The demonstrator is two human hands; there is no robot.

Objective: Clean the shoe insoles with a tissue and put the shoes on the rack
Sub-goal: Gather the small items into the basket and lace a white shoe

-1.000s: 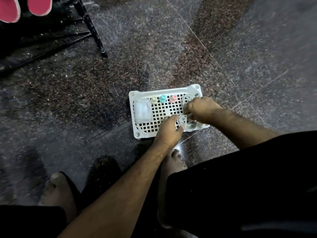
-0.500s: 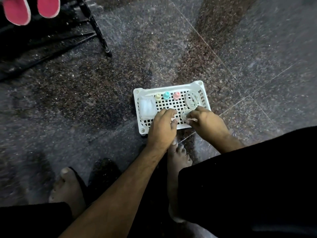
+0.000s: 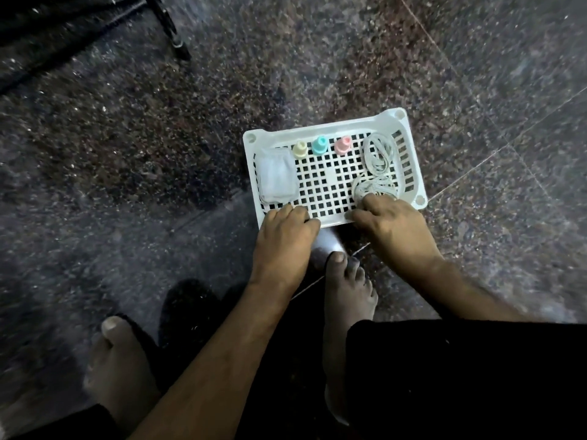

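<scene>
Left hand (image 3: 286, 236) palm down, forearm reaching forward from lower left, fingers curled over near edge of basket (image 3: 409, 173). Right hand (image 3: 394, 227) palm down beside it, well apart, forearm entering from right, fingers bent, tips at basket's near right corner; whether they pinch anything cannot be told. Bare feet flat below both forearms.

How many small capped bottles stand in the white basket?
3, in a row along the far wall of the white basket: yellow bottle leftmost, teal bottle in the middle, pink bottle rightmost. None seems hidden.
</scene>
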